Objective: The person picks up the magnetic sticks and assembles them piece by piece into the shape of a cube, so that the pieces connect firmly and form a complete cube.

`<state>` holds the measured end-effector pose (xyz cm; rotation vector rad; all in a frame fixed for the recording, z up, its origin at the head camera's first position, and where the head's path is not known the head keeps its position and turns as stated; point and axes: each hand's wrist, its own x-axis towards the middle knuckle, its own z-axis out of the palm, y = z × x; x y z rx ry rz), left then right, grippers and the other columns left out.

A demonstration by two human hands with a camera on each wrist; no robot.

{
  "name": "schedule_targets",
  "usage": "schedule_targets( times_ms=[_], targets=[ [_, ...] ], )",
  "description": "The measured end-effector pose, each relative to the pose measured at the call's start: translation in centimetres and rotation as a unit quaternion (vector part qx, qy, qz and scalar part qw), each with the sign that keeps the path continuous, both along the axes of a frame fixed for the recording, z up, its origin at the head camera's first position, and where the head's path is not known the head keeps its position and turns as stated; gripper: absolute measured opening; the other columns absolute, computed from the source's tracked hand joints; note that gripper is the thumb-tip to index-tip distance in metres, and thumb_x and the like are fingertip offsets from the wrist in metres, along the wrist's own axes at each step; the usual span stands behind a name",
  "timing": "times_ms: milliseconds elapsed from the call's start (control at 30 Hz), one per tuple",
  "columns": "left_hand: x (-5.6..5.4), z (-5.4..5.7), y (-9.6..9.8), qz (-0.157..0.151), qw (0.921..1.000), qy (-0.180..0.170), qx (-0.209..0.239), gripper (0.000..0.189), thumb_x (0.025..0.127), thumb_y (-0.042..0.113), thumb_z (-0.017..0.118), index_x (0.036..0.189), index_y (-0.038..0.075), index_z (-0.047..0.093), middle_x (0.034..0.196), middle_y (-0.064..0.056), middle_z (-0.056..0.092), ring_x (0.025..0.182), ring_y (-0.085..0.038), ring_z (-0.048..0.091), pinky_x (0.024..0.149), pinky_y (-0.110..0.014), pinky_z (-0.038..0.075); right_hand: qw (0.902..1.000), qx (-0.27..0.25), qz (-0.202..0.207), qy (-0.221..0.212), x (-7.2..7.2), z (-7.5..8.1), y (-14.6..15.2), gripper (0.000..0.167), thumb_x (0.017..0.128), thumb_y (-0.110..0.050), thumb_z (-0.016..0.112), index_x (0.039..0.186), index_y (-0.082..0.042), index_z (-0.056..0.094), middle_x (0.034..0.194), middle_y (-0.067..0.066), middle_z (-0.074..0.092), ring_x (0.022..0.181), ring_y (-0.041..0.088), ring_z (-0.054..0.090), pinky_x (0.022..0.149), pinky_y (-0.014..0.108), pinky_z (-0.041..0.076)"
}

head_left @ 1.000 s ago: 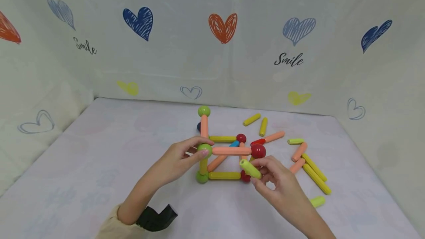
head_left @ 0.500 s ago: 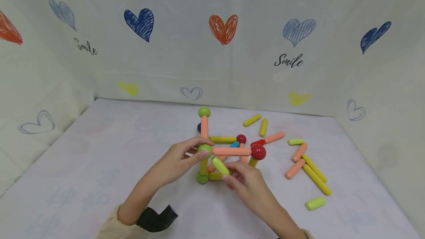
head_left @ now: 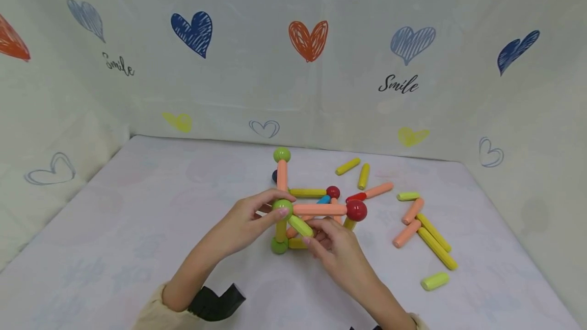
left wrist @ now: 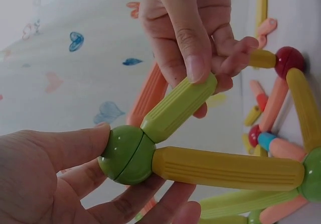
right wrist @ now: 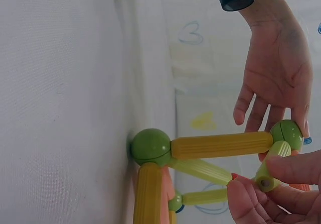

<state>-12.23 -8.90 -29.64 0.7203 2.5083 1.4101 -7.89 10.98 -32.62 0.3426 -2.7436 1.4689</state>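
Observation:
My left hand [head_left: 247, 222] holds a glossy green ball [left wrist: 128, 154] at an upper near corner of a frame built from coloured sticks and balls. Between thumb and fingers, my right hand [head_left: 343, 256] pinches a short light-green stick [left wrist: 179, 108]. One end of that stick meets the green ball; its other end points toward me and down. From the same ball a salmon stick [head_left: 319, 210] runs right to a red ball [head_left: 356, 211], and a yellow stick [left wrist: 228, 170] leads down to a lower green ball [head_left: 279, 245]. My right fingers cover part of the lower frame.
Right of the frame lie loose sticks: salmon [head_left: 406, 234], long yellow [head_left: 437, 248] and a light-green one [head_left: 435, 281] nearer me. Two short yellow sticks [head_left: 348, 166] lie farther back. A white cloth with printed hearts [head_left: 308, 39] hangs behind the table [head_left: 137, 248].
My right hand has moved left with the light-green stick, bringing its end up to the green ball. My left hand has kept its hold on the ball.

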Motion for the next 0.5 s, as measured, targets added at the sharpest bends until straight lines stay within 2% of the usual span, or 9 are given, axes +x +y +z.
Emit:
schedule_targets(
  times_ms=[267,500],
  targets=[
    [0.0,0.1,0.0,0.001,1.0000,-0.003,-0.004,0.026,0.094,0.033,0.053,0.117,0.022,0.059,0.115,-0.002,0.062,0.098,-0.021,0.058,0.079,-0.038,0.048,1.0000,0.005,0.004,0.001,0.2,0.1,0.4,0.029,0.083,-0.010,0.068,0.111,-0.005,0.062,0.087,0.002,0.059,0.066,0.005,0.056,0.063,0.016,0.050],
    [0.1,0.1,0.0,0.003,1.0000,-0.003,-0.005,0.026,0.094,0.032,0.054,0.117,0.023,0.059,0.113,-0.001,0.062,0.098,-0.021,0.058,0.079,-0.037,0.048,0.9995,0.026,0.012,0.017,1.1,0.5,1.7,0.029,0.084,-0.018,0.068,0.111,-0.009,0.063,0.090,-0.002,0.061,0.077,0.005,0.057,0.068,0.016,0.050]
  ],
)
